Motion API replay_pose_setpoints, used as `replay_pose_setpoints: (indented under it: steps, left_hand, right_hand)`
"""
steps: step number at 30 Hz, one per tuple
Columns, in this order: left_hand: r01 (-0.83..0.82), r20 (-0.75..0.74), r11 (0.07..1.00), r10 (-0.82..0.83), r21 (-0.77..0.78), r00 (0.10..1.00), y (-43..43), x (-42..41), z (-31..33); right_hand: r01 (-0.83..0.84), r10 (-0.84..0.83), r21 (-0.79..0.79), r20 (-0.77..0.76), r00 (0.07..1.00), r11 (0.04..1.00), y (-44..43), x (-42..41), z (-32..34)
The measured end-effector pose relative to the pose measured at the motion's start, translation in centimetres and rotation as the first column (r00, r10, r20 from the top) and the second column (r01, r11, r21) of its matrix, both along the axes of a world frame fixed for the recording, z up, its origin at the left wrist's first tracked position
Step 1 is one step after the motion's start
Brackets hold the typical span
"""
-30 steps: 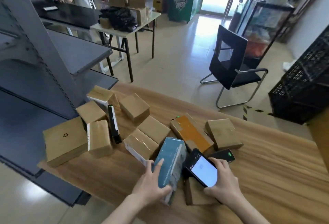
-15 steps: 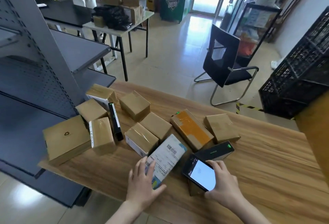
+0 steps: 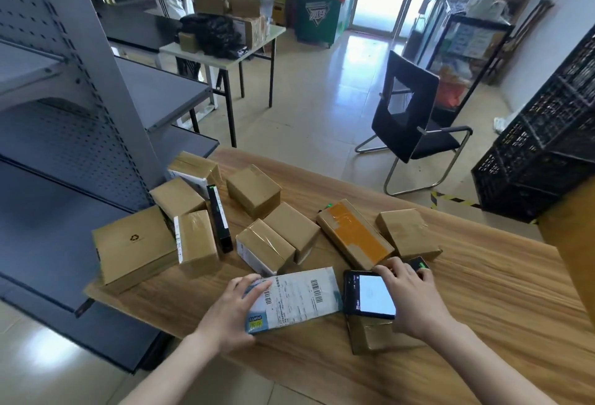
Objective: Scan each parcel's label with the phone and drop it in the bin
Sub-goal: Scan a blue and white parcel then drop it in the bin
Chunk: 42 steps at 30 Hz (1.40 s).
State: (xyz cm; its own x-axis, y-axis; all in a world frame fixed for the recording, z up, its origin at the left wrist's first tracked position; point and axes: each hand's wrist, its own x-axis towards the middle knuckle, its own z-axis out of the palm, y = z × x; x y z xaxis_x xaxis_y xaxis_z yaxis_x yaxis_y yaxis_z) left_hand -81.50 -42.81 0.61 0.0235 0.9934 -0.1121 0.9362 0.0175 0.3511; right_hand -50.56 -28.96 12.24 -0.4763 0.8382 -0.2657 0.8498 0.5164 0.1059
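My left hand [image 3: 233, 311] grips the near end of a blue-and-white parcel [image 3: 294, 300], which faces up with its white barcode label showing. Just to its right, my right hand [image 3: 409, 296] holds a black phone [image 3: 368, 295] with a lit white screen, level with the parcel's right end. A brown parcel [image 3: 370, 335] lies under the phone and my right hand. Several more brown cardboard parcels [image 3: 254, 192] are spread over the wooden table [image 3: 483, 308], one with orange tape [image 3: 354, 234]. A black lattice crate bin [image 3: 544, 147] stands on the floor at the right.
A grey metal shelf rack [image 3: 80, 98] stands against the table's left edge. A black chair [image 3: 409, 121] sits on the floor beyond the table. A person stands at a far table with boxes [image 3: 222, 1]. A small black device with a green light [image 3: 420, 264] lies by my right hand.
My left hand turned the blue parcel over, so its white label now faces up, and laid it flatter, crosswise. My right hand brought the phone closer beside the parcel's right end.
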Motion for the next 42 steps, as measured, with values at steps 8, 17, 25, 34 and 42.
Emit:
replay_pose_setpoints:
  steps: [8,17,25,34,42]
  left_hand:
    - [0.051,0.019,0.997,-0.052,0.064,0.998,-0.2,-1.8,-0.1]
    - [0.098,0.019,0.989,-0.101,0.111,0.995,-0.8,-3.4,-0.3]
    - [0.05,0.019,0.987,-0.053,0.155,0.998,-4.0,-3.6,2.9]
    - [-0.006,0.159,0.914,-0.063,0.405,0.985,-3.3,4.6,8.5]
    - [0.351,0.092,0.845,-0.419,0.404,0.903,2.1,27.7,9.4]
  right_hand:
    - [-0.045,0.04,0.052,0.091,0.995,0.998,-0.5,-1.2,0.1]
    - [-0.005,-0.004,0.073,0.118,0.993,0.997,-2.0,-0.1,0.1]
    - [0.19,-0.208,-0.093,-0.245,0.947,0.977,-5.3,1.8,-0.5]
    - [0.397,-0.49,-0.305,-0.678,0.548,0.866,-10.4,12.7,0.1]
    - [0.683,-0.622,-0.341,-0.753,0.212,0.646,-19.3,32.2,-0.4]
